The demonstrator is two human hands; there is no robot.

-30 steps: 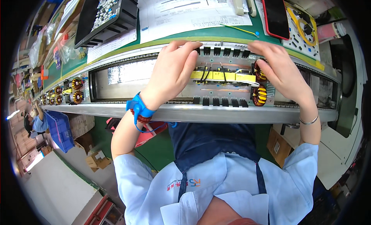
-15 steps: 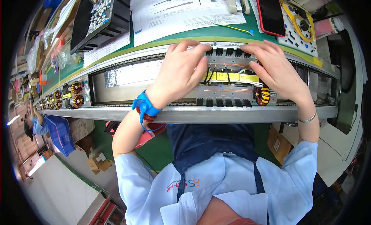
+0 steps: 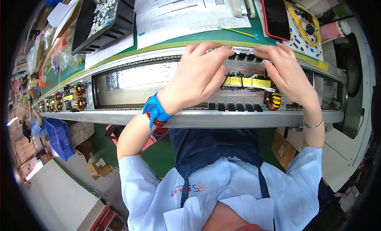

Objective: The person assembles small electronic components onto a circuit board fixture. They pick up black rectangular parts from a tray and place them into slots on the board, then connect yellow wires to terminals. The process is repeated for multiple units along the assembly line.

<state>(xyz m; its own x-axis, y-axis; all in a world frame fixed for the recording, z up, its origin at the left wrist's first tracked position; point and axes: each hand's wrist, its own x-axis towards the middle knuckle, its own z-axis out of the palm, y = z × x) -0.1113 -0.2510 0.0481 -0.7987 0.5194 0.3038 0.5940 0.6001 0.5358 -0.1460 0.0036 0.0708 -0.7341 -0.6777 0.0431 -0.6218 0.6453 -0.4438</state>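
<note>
Fingers [image 3: 220, 55] of left hand [image 3: 196, 78] and right hand [image 3: 291, 76], thumbs [image 3: 216, 80] apart, curve beside black components [image 3: 241, 57], contact unclear.

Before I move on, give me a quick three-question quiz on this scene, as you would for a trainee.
1. Multiple choice: which wrist wears the blue wrist strap? A, left; B, right; C, neither.
2. True or false: the red-edged smartphone lies to the right of the black parts bin.
3. Short answer: which hand is closer to the black-and-yellow toroidal coil on the circuit board in front of the person?

Key: 1, A; 2, true; 3, the right hand.
</note>
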